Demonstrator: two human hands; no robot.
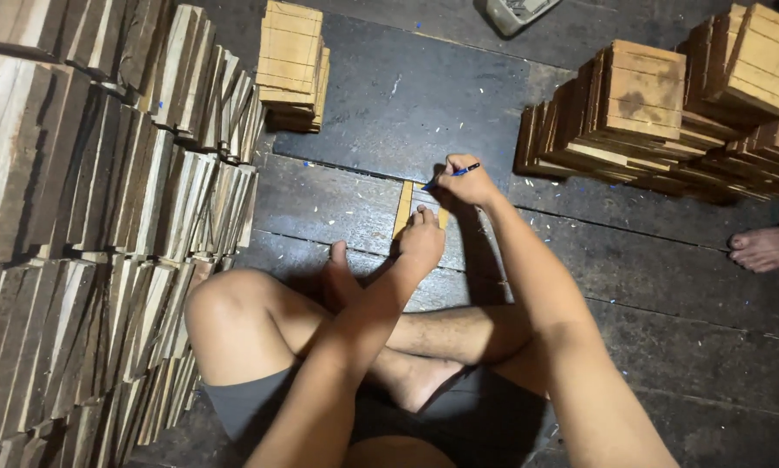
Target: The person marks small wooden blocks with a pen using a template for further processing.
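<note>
Bare legs crossed on a dark plank floor [649,286] sit nearest the camera; grey shorts [242,403] show at the lower edge; both forearms reach forward over the legs.

Left hand [421,238] lies palm down with fingers together, pressing the near end of a small pale wooden piece [404,208]; no grasp around it, only downward contact.

Right hand [467,184] sits just beyond and to the right of the left, fingers pinched shut on a blue pen [455,174]; the pen tip points left and meets the piece's far end.

The wooden piece lies flat on the floor, directly ahead of the person; its long axis runs away from the body, tilted slightly right at the far end; the left hand is the nearer of the two to it, covering part of it, so its full outline cannot be told.

To the left, leaning rows of wooden slats [103,225] stand on edge; further off, a short stack of boards [292,65]; to the right, stacked wooden panels [667,113]; another person's bare foot [766,247] rests on the floor at the right edge; a grey object [515,10] is cut off at the top.
</note>
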